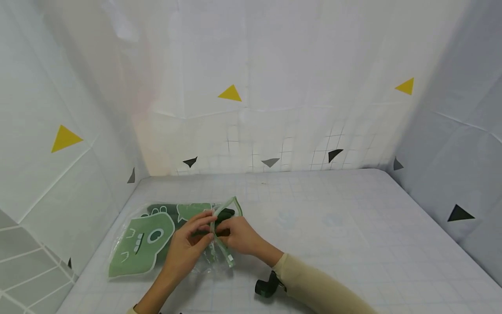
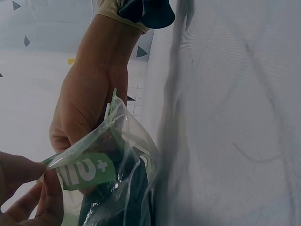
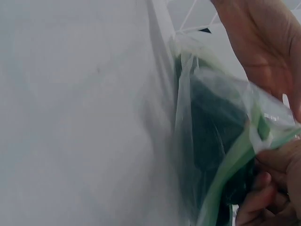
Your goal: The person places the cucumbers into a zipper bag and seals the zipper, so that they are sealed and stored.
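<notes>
A clear zip bag (image 1: 142, 246) with a green cartoon face and a green zip edge lies on the table at left, with a dark green soft item (image 3: 214, 122) inside. My left hand (image 1: 186, 244) pinches one side of the bag's mouth, as the fingers (image 2: 23, 176) in the left wrist view show. At the opened mouth, my right hand (image 1: 241, 235) has its fingers curled at the dark green item, partly inside the bag. The plastic and zip edge hide some of its fingertips.
The white table (image 1: 353, 244) has a faint grid and reaches white sheet walls (image 1: 298, 65) at the back and sides. A black device (image 1: 266, 285) sits beside my right cuff. Yellow and dark triangles mark the sheets.
</notes>
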Demonstrator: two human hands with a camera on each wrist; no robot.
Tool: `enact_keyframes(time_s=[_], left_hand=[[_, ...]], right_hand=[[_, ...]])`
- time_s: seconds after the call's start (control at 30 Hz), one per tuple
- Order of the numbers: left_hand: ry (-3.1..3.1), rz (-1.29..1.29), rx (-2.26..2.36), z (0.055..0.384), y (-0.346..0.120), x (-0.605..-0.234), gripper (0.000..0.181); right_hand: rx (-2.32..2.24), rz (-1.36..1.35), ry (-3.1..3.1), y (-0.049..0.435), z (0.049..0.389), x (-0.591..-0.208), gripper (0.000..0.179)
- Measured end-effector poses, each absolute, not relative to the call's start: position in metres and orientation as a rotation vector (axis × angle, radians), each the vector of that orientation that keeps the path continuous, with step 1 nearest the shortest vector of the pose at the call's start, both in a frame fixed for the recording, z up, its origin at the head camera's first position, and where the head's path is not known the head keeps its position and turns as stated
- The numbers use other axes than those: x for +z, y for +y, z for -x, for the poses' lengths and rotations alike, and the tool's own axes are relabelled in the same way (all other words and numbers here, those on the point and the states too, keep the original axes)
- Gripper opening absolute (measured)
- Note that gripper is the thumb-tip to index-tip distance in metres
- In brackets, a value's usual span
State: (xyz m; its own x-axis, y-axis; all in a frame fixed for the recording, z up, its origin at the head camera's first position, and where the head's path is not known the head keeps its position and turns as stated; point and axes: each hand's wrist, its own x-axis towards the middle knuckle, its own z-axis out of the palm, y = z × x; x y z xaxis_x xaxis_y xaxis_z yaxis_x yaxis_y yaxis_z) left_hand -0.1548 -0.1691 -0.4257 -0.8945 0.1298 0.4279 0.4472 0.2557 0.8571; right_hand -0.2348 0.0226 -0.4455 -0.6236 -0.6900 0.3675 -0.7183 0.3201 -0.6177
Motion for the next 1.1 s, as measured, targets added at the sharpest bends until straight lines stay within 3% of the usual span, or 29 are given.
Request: enact_keyframes(time_s=[0.37,0.63,1.1], left_hand=[[-2.265,0.516,-1.691,0.156,-0.168,-0.426,0.041],[-2.256,0.520,-1.712,0.156,-0.167,-0.427,0.041],[-2.242,0.549,-1.737,0.157,-0.165,-0.431,0.042]], right_hand=[[1.387,-1.436,-2.538,0.048,0.240,-0.449,0.016],[1.226,-1.398,-2.648,0.069,0.242,-0.452,0.005],[1.213,-1.421,-2.571,0.064,0.238,-0.465,0.007]])
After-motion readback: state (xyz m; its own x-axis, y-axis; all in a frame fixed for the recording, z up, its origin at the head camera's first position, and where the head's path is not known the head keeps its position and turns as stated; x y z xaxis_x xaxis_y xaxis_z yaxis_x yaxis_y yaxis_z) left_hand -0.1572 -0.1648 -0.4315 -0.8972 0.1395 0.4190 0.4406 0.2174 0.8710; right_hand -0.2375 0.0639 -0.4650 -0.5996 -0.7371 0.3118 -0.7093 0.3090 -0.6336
